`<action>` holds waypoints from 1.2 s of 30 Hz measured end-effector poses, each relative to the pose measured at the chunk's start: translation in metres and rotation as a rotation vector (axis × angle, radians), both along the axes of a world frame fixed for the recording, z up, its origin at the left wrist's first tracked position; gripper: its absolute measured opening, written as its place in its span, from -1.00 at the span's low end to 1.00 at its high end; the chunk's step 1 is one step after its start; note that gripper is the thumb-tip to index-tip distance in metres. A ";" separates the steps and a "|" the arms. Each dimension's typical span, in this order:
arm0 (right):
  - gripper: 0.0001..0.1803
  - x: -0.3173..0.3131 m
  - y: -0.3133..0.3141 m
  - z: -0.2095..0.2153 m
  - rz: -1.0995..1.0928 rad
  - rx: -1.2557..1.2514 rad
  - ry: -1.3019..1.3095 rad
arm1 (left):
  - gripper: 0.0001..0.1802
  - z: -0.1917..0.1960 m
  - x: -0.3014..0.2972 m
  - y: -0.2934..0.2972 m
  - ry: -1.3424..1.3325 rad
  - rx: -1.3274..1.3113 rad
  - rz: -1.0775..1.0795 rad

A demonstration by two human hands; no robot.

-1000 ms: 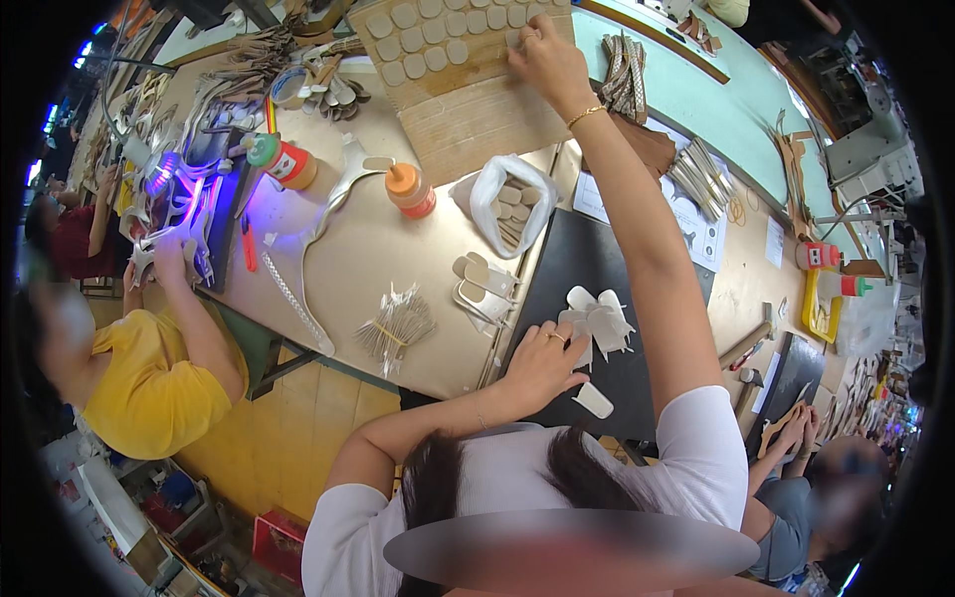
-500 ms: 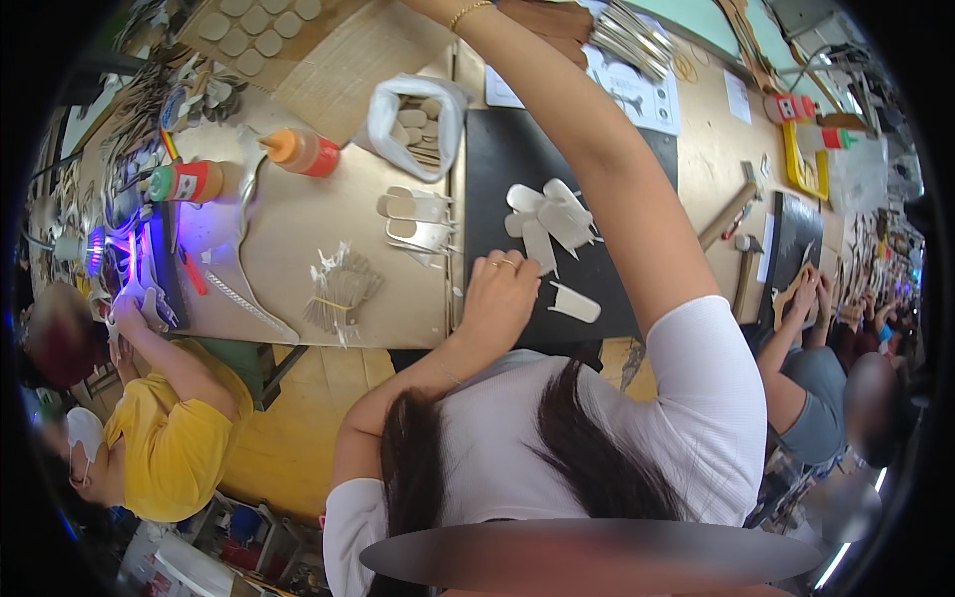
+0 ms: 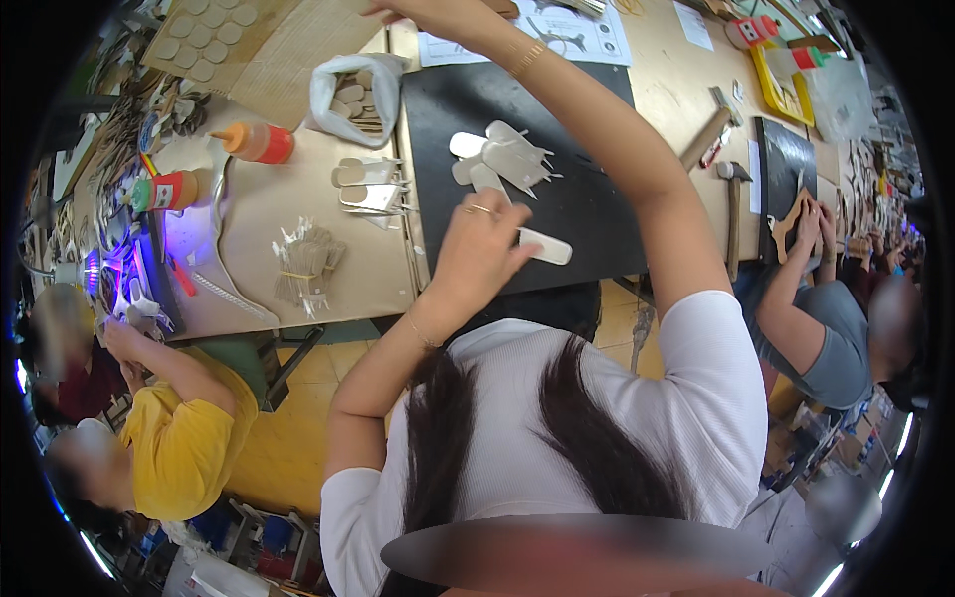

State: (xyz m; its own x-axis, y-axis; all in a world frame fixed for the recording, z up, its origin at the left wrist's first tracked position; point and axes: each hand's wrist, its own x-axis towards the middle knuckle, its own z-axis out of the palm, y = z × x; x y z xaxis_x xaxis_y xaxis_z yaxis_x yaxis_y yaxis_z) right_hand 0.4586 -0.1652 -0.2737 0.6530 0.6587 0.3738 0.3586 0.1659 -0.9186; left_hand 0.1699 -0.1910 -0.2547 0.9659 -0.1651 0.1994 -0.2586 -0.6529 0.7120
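My left hand (image 3: 476, 247) is low over the black mat (image 3: 438, 109), thumb and fingers apart. They are around the left end of a flat white rounded piece (image 3: 549, 247) lying on the mat. Just beyond, several similar white pieces (image 3: 512, 159) with thin pronged ends lie overlapped in a loose pile. My right arm stretches far across the mat, and my right hand (image 3: 410, 10) is at the upper edge of the view. Its visible fingers are spread, with nothing seen in them; part of that hand is cut off.
Left of the mat are a stack of beige pieces (image 3: 368, 184), a banded bundle (image 3: 306, 261), a white bag of rounded pieces (image 3: 315, 104) and an orange-capped bottle (image 3: 261, 143). Hammers (image 3: 734, 204) lie at right. Other people work on both sides.
The view has shifted, so the table sits higher and further left. My left hand has come to the separate white piece. My right hand, out of view before, now partly shows at the top.
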 end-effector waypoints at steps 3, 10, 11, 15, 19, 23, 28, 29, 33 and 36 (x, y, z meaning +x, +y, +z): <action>-0.80 -0.039 -0.069 0.010 -0.037 -0.105 -0.162 | -0.48 0.000 -0.008 -0.027 -0.039 0.134 -0.222; -0.79 -0.130 -0.192 0.055 -0.050 -0.023 0.303 | -0.83 -0.011 0.000 -0.045 -0.225 0.470 -0.334; -0.78 -0.138 -0.202 0.058 -0.076 -0.035 0.323 | -0.81 -0.011 -0.001 -0.045 -0.225 0.513 -0.347; -0.78 -0.171 -0.227 0.059 -0.155 -0.015 0.407 | -0.70 -0.005 -0.006 -0.051 -0.184 0.579 -0.328; -0.81 -0.191 -0.239 0.057 -0.209 0.054 0.480 | -0.52 -0.001 -0.015 -0.057 -0.104 0.558 -0.298; -0.82 -0.198 -0.245 0.057 -0.251 0.093 0.516 | -0.53 -0.005 -0.030 -0.059 -0.158 0.682 -0.293; -0.84 -0.202 -0.245 0.060 -0.264 0.082 0.530 | -0.62 -0.003 -0.052 -0.053 -0.239 0.530 -0.348; -0.84 -0.204 -0.245 0.061 -0.252 0.065 0.532 | -0.62 0.001 -0.053 -0.051 -0.132 0.485 -0.396; -0.86 -0.216 -0.239 0.068 -0.195 0.029 0.535 | -0.78 0.017 -0.024 -0.015 -0.140 0.023 -0.061; -0.87 -0.230 -0.226 0.072 -0.143 0.005 0.489 | -0.72 0.033 -0.008 0.016 0.494 -0.796 0.251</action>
